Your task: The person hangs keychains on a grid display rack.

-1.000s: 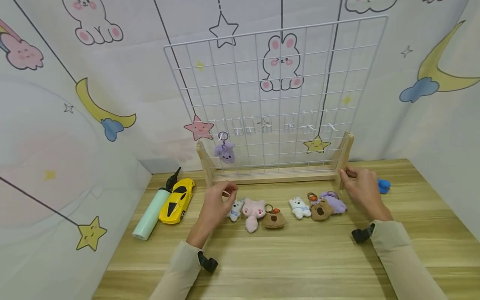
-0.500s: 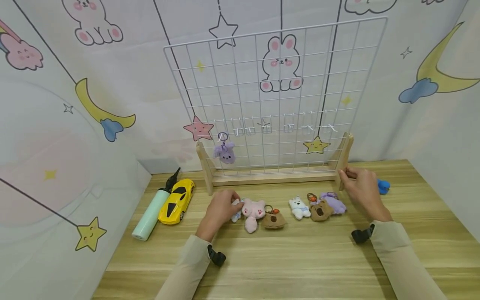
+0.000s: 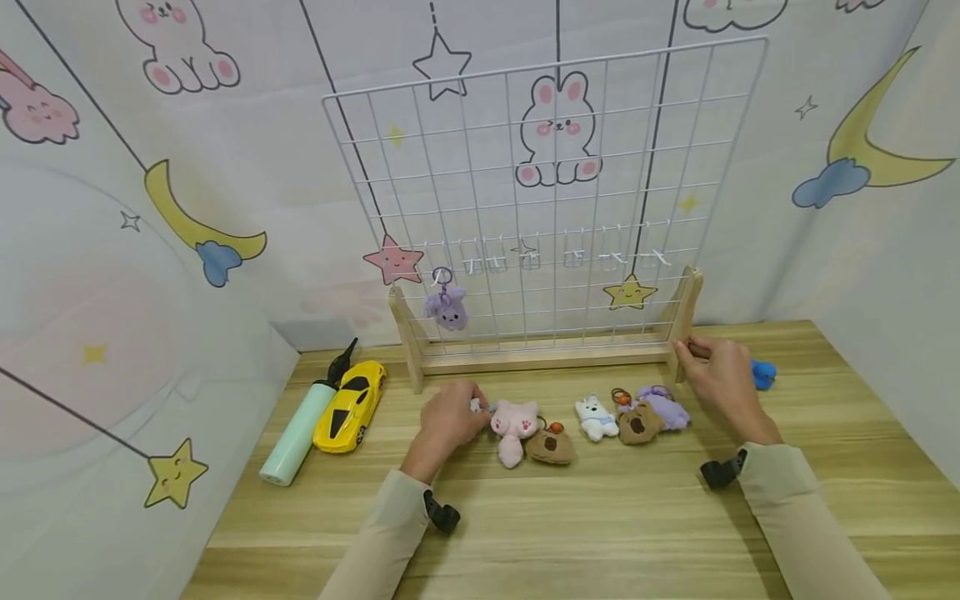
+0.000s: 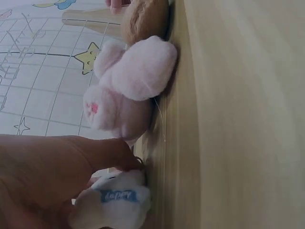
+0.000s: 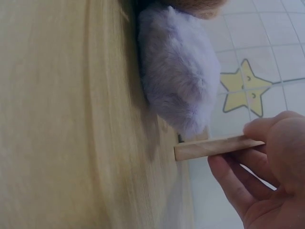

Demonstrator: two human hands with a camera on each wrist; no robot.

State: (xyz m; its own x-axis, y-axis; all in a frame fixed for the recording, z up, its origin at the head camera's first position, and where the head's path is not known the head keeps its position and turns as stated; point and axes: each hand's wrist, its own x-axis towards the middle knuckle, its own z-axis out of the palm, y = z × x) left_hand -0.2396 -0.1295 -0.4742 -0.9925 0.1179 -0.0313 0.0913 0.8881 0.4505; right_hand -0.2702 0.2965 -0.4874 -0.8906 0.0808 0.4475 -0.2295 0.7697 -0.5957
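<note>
My left hand [image 3: 452, 417] pinches a small white plush keychain [image 4: 119, 202] with a blue band, at the left end of a row on the table. Its thumb presses near the plush's top, beside a thin ring; in the head view the hand hides most of this plush. My right hand [image 3: 722, 375] grips the right wooden foot [image 5: 214, 145] of a white wire grid rack [image 3: 558, 200], thumb on one side and fingers on the other. A purple plush keychain [image 3: 447, 307] hangs from a hook at the grid's left.
Right of the left hand lie a pink plush [image 3: 514, 429], a brown plush [image 3: 551, 446], a white plush bear [image 3: 597, 418], a brown bear [image 3: 640, 423] and a purple plush [image 3: 667, 408]. A yellow toy car [image 3: 349, 408], green pump [image 3: 296, 437] and blue object [image 3: 763, 375] flank the rack.
My left hand has moved right and down onto the white plush keychain, its fingers now closed about it. My right hand has stayed on the rack's foot.
</note>
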